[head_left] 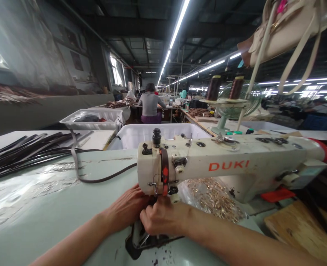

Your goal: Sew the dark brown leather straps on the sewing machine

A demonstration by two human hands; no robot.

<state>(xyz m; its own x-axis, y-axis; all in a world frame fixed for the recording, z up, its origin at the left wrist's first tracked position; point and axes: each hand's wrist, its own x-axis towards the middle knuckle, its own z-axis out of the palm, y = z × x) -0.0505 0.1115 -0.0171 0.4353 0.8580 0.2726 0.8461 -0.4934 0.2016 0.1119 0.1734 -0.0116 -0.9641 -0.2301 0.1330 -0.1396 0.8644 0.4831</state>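
A cream sewing machine (235, 166) marked DUKI stands on the pale green table (41, 214). Both my hands are at its needle end. My left hand (126, 208) lies beside the needle with its fingertips hidden under the machine head. My right hand (163, 218) is curled closed just below the needle area, pinching something I cannot make out. A dark strap (97, 180) runs from the needle across the table to a pile of dark straps (24, 149) at the left.
A clear bag of gold metal fittings (216, 199) lies under the machine arm. White bins (130, 136) stand behind the table. A green fan (235, 107) and thread cones are behind the machine. A beige handbag (282, 33) hangs overhead. A person sits far back.
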